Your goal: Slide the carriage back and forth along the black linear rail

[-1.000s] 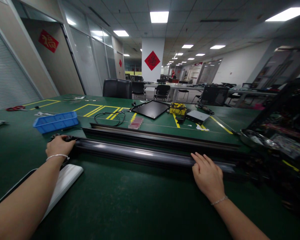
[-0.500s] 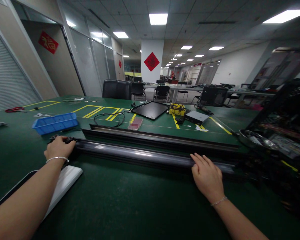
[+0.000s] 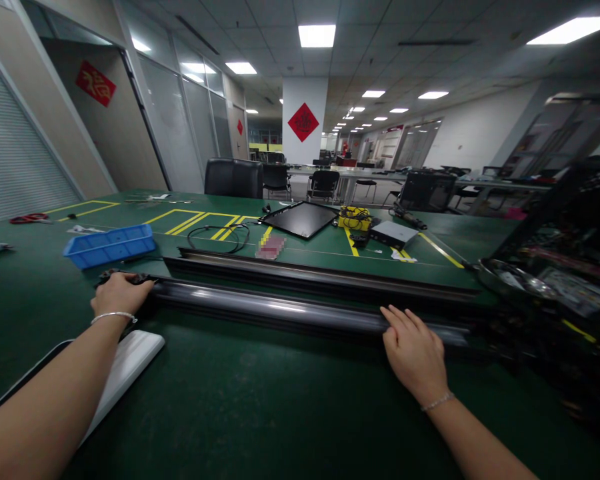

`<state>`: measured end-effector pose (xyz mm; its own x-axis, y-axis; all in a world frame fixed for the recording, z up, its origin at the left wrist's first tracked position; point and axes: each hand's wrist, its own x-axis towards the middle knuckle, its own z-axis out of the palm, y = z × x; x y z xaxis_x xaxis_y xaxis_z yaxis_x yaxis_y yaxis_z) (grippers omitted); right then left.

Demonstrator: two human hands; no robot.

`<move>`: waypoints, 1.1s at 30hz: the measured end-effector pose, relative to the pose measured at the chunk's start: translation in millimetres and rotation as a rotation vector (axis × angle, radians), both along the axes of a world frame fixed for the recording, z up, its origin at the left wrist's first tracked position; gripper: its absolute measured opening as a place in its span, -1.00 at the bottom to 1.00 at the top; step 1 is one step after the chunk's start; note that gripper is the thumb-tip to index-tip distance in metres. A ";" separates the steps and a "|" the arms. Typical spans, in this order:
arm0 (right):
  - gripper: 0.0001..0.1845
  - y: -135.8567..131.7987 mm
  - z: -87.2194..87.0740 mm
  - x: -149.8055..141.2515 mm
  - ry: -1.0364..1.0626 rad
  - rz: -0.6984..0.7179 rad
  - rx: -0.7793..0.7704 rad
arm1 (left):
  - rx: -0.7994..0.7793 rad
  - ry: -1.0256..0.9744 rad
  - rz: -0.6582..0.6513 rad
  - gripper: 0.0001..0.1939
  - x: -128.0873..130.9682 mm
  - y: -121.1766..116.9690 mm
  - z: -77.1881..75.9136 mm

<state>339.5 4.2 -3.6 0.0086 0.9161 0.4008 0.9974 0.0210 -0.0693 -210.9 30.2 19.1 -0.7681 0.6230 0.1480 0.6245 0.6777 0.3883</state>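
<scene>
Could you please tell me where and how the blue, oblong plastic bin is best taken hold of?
I would pinch the blue plastic bin midway along its long near rim, with the left hand coming from above. The raised walls should suit a thumb-and-finger pinch, and the long, dark, glossy bar lies on the near side, so a low approach looks tighter.

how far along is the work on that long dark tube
Looks done: the long dark tube is laid across the green table. In hand: the left hand is curled over the dark end fitting, and the right hand rests on the tube toward its other end. What's left can't be told; the dark rail behind has neither hand on it.
</scene>
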 end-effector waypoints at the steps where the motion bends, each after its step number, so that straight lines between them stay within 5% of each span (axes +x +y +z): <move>1: -0.49 0.1 -0.2 0.3 0.001 0.001 0.000 | -0.002 -0.002 -0.003 -0.35 0.2 0.3 -0.1; 33: -0.48 -1.1 3.0 -0.8 0.013 -0.004 -0.035 | -0.128 0.014 -0.063 -0.32 -2.0 3.1 1.6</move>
